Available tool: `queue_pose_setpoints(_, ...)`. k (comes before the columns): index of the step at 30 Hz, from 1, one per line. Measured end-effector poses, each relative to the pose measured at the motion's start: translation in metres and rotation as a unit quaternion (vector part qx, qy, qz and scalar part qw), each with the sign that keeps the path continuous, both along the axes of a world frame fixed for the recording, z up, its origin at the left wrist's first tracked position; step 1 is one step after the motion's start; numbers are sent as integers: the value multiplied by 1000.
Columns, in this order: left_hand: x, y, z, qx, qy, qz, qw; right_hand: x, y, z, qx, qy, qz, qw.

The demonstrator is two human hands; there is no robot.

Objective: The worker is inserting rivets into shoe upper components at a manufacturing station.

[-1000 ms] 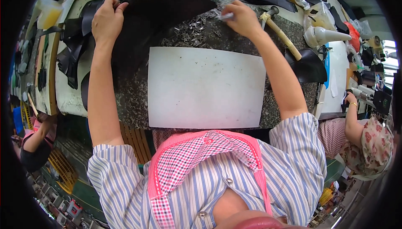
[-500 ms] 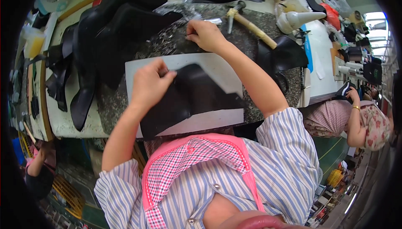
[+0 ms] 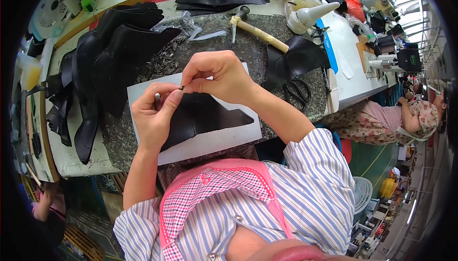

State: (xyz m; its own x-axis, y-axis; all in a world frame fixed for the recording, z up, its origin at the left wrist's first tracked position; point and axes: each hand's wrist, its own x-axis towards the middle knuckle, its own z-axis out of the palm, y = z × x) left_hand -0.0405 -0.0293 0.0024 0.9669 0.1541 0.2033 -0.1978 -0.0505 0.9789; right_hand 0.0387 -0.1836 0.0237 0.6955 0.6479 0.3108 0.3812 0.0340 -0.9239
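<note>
My left hand (image 3: 153, 111) and my right hand (image 3: 218, 76) meet above the work, closed in pinches with their fingertips together. Between them is a tiny dark piece (image 3: 182, 88), too small to name. A short silvery end (image 3: 157, 97) shows among the left fingers; the rest of it is hidden. Below my hands, a black leather piece (image 3: 210, 114) lies on a white sheet (image 3: 224, 134), partly covered by my left hand and wrist. Many small shiny bits (image 3: 162, 61) are scattered on the dark stone slab (image 3: 119, 137) beyond the sheet.
A hammer (image 3: 260, 34) lies at the far side, its handle end over another black piece (image 3: 298, 58). Black scissors (image 3: 296, 94) rest on the right. Stacked black leather (image 3: 114, 56) covers the left. A white cone (image 3: 315, 15) stands at back right. Another person (image 3: 405, 118) sits farther right.
My right hand has come back from near the small shiny bits to meet my left. My left hand has moved off the leather's edge. The view has shifted slightly.
</note>
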Motion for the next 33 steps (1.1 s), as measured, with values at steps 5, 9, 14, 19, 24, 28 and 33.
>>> queue_pose_setpoints(5, 1, 4, 5, -20, -41, -18, 999, -1, 1, 5, 37, 122, 61, 990)
queue_pose_setpoints(9, 2, 11, -2, -253, 50, -208, 943, -4, -1, 13, 1, 25, 95, 995)
queue_pose_setpoints(14, -9, 7, -5, -371, 161, -248, 880, -6, 2, 3, 7, -98, 79, 992)
queue_pose_setpoints(19, -18, 13, -1, -238, 99, -209, 943, -17, 9, 3, 2, -125, 33, 992)
queue_pose_setpoints(24, -19, 5, -8, -287, 68, -108, 949, -19, 14, 1, 49, -138, -38, 989)
queue_pose_setpoints(28, -6, 15, -20, -334, -8, -151, 930, -12, 20, 3, 124, -92, -33, 988)
queue_pose_setpoints(33, 4, 16, -8, -326, 35, -190, 925, 9, 32, -8, 96, -128, -28, 987)
